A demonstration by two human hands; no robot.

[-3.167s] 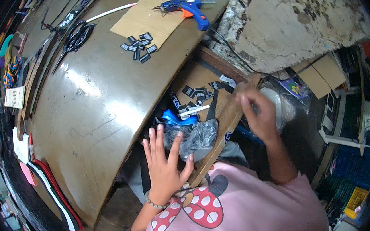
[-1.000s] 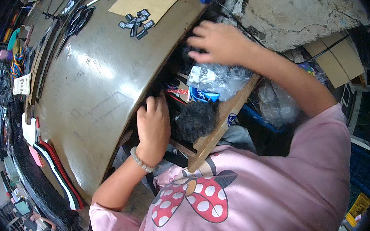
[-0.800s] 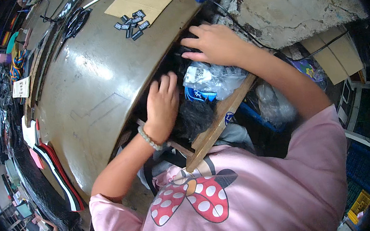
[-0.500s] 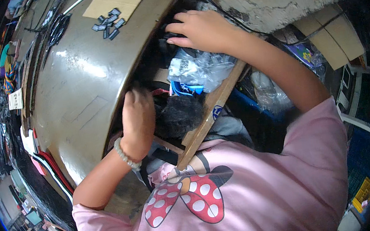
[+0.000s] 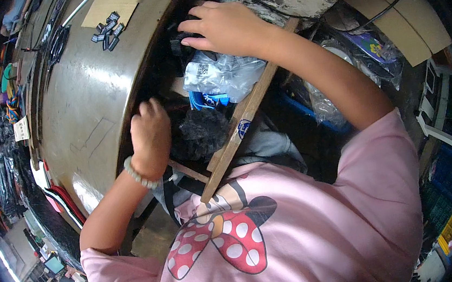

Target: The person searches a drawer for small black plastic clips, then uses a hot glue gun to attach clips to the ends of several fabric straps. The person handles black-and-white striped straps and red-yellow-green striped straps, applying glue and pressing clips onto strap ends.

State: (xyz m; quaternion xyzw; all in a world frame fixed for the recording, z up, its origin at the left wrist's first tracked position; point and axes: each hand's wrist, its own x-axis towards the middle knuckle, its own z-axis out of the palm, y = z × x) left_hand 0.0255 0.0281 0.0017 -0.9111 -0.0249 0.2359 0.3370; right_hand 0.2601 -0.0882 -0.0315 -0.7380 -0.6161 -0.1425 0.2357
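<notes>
A wooden drawer (image 5: 243,120) is pulled out from under the table toward my body. My left hand (image 5: 151,140), with a beaded bracelet, reaches into its left side with fingers curled down; their tips and anything in them are hidden. My right hand (image 5: 223,27) is over the drawer's far right end, fingers spread above dark items (image 5: 177,45) that I cannot make out. Between my hands lie a clear plastic bag (image 5: 236,77) with a white label, a blue patterned strap (image 5: 208,99) and a black plastic-wrapped bundle (image 5: 200,132).
The brown tabletop (image 5: 94,99) holds several small black pieces (image 5: 108,31) beside a cardboard sheet (image 5: 115,5). Dark cords (image 5: 59,45) lie at its far left. A cardboard box (image 5: 396,13) and plastic bags (image 5: 329,85) are to the right of the drawer.
The view has shifted, so the table and drawer appear farther left. My left hand's fingers look more bent; my right hand stays spread over the drawer's far end.
</notes>
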